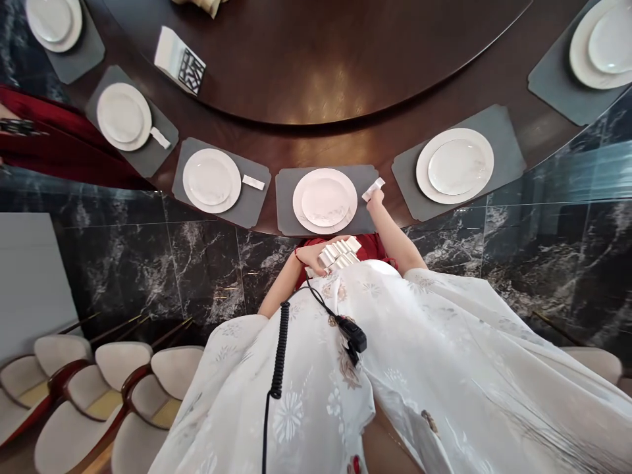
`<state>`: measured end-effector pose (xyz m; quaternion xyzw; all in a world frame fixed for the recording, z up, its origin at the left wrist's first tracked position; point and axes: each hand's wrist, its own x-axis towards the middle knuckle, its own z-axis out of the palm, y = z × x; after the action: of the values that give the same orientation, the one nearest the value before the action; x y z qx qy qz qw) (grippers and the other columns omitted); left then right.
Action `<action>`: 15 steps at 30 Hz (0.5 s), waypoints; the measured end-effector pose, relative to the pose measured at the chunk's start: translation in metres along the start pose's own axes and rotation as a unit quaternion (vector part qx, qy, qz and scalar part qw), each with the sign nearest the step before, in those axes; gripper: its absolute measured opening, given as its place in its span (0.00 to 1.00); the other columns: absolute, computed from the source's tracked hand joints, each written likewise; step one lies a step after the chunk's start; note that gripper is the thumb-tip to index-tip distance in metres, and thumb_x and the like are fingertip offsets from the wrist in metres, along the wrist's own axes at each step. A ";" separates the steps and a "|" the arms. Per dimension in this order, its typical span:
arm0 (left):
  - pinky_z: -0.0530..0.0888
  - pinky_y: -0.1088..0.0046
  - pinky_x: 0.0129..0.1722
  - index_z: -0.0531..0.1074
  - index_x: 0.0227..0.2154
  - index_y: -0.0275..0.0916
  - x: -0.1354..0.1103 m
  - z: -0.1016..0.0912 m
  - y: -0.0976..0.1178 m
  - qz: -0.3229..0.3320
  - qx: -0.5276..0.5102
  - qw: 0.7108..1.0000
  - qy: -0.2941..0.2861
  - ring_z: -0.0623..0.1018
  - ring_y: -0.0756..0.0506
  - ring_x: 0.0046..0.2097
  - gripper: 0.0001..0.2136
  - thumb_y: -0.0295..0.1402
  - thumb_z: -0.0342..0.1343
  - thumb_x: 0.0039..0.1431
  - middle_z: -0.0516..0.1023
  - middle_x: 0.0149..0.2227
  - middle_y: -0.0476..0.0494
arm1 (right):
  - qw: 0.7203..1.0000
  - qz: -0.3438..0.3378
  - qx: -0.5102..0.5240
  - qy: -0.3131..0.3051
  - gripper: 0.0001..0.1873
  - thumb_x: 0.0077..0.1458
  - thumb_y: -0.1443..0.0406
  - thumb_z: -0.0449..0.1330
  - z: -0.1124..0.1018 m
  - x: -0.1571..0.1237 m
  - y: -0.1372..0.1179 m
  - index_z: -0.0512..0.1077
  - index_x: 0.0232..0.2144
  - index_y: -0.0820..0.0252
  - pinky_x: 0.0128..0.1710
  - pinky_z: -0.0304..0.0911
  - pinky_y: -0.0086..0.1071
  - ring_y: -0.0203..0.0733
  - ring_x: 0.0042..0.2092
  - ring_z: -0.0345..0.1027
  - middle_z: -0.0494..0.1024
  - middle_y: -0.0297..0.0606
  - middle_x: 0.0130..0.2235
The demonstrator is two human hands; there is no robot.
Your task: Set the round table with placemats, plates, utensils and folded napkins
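Note:
My left hand [315, 255] is held close to my body, closed around a stack of white chopstick rests [340, 253]. My right hand [376, 199] reaches to the table edge and pinches a single white chopstick rest [372, 189] at the right end of a grey placemat [285, 204]. I cannot tell whether this rest touches the mat. Two stacked white plates [324, 201] sit on that mat, left of my right hand. On the neighbouring mat to the left, another chopstick rest [253, 182] lies beside its plates [211, 180].
A dark round turntable [316, 72] rises over the table's middle, bearing a white box-like holder [178, 60]. Plates [454, 164] occupy a mat at right. A red-clothed person [64, 141] stands at left. Cream chairs [123, 368] line the lower left. A black coiled cable [280, 349] hangs before me.

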<state>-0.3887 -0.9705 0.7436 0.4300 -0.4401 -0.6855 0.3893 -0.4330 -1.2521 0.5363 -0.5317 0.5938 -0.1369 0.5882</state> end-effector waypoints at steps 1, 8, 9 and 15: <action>0.59 0.54 0.70 0.59 0.67 0.26 0.000 0.001 0.004 0.003 -0.002 1.000 0.004 0.59 0.26 0.71 0.66 0.51 0.77 0.20 0.69 0.64 0.23 | 0.999 0.026 0.023 0.021 0.05 0.60 0.69 0.52 0.002 0.005 -0.003 0.67 0.35 0.57 0.42 0.72 0.28 0.35 0.39 0.75 0.78 0.36 0.35; 0.62 0.58 0.69 0.58 0.69 0.32 -0.007 0.006 0.019 0.003 -0.022 1.000 0.005 0.62 0.28 0.70 0.71 0.54 0.77 0.15 0.69 0.64 0.24 | 0.964 0.124 0.228 0.062 0.17 0.56 0.74 0.65 0.015 -0.003 0.007 0.60 0.26 0.56 0.38 0.74 0.22 0.29 0.31 0.73 0.72 0.26 0.25; 0.62 0.58 0.68 0.57 0.70 0.32 -0.009 0.005 0.017 -0.006 -0.025 1.000 0.000 0.64 0.28 0.69 0.71 0.55 0.76 0.16 0.70 0.64 0.25 | 0.962 0.127 0.234 0.064 0.18 0.56 0.74 0.66 0.014 -0.005 0.009 0.60 0.26 0.57 0.38 0.74 0.23 0.29 0.30 0.73 0.73 0.27 0.25; 0.65 0.56 0.66 0.54 0.70 0.29 -0.024 -0.007 -0.005 -0.038 -0.021 0.999 -0.021 0.70 0.29 0.64 0.72 0.59 0.75 0.19 0.74 0.60 0.25 | 0.975 0.152 0.157 0.040 0.12 0.62 0.64 0.66 0.006 -0.005 0.019 0.67 0.31 0.59 0.29 0.74 0.25 0.32 0.27 0.75 0.77 0.32 0.28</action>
<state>-0.3748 -0.9492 0.7431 0.4233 -0.4173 -0.7177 0.3627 -0.4382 -1.2382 0.5228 -0.3309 0.6616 -0.1586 0.6539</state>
